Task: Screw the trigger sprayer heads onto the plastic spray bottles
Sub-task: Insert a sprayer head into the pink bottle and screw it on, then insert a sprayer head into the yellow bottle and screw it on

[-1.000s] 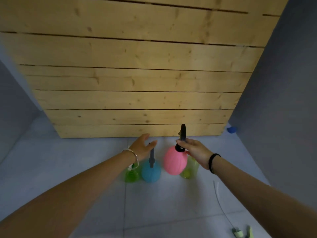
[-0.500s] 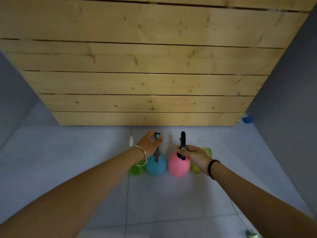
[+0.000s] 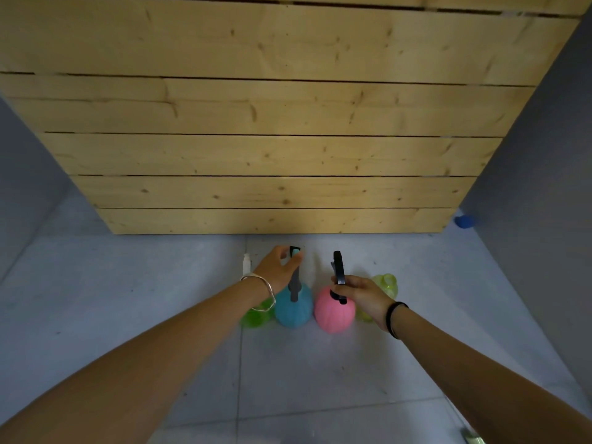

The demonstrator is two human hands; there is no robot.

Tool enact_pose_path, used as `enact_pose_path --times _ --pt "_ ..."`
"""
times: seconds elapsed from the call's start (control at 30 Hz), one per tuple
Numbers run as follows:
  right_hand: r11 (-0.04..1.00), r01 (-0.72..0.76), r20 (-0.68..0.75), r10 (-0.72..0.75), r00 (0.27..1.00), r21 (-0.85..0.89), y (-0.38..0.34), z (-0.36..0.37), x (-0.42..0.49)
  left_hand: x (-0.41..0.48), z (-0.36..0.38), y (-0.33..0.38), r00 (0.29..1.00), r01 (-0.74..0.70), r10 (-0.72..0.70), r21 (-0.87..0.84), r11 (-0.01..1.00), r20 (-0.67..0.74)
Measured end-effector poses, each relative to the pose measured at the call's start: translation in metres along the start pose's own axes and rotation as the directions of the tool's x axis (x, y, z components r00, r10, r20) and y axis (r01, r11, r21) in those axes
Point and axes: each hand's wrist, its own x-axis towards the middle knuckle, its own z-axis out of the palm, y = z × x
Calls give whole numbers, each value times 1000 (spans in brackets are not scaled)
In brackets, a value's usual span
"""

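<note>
Several round spray bottles stand in a row on the grey floor. A blue bottle [image 3: 293, 310] carries a dark sprayer head [image 3: 294, 274], and my left hand [image 3: 277, 267] pinches the top of that head. Beside it a pink bottle [image 3: 333, 314] has a black sprayer head [image 3: 338, 272]; my right hand [image 3: 360, 294] grips that head at its base. A green bottle [image 3: 254, 317] is partly hidden behind my left wrist. A yellow-green bottle [image 3: 386, 283] without a visible head peeks out behind my right hand.
A wall of pale wooden planks [image 3: 272, 139] rises just behind the bottles. Grey walls close in on both sides. A small white object [image 3: 246, 262] stands left of my left hand, a blue item [image 3: 465, 221] lies far right, and a greenish part [image 3: 474, 439] sits at the bottom right edge.
My left hand went from open above the blue bottle to closed on its sprayer head. The right hand kept its hold on the pink bottle's head. The view shifted slightly forward.
</note>
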Motion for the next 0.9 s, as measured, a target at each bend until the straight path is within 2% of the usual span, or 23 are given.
enact_pose_path --times 0.27,0.37,0.47,0.57,0.67,0.77,0.9 --pt "998 35 32 -37 999 50 -4 -15 -6 -3 1 5 999 -49 49 5 999 -24" --pt "998 70 -26 -70 997 0 -6 -28 -9 -8 2 10 992 -112 114 36 993 -58" --pt "992 125 -131 -124 984 -3 -8 -38 -10 -13 5 16 974 -213 222 141 967 -46" --pt "995 101 -135 -103 985 -21 -6 -34 -7 -14 8 22 963 -263 270 196 945 -12" --pt "999 0 -87 -4 996 -49 -3 -22 -1 -8 7 21 979 -183 198 241 953 -41" --pt "1000 -28 -31 27 999 -10 -3 -13 3 -5 7 12 997 -72 78 181 981 -25" --pt "983 -7 -79 22 997 185 4 -1 6 -4 10 4 1000 11 -12 143 990 11"
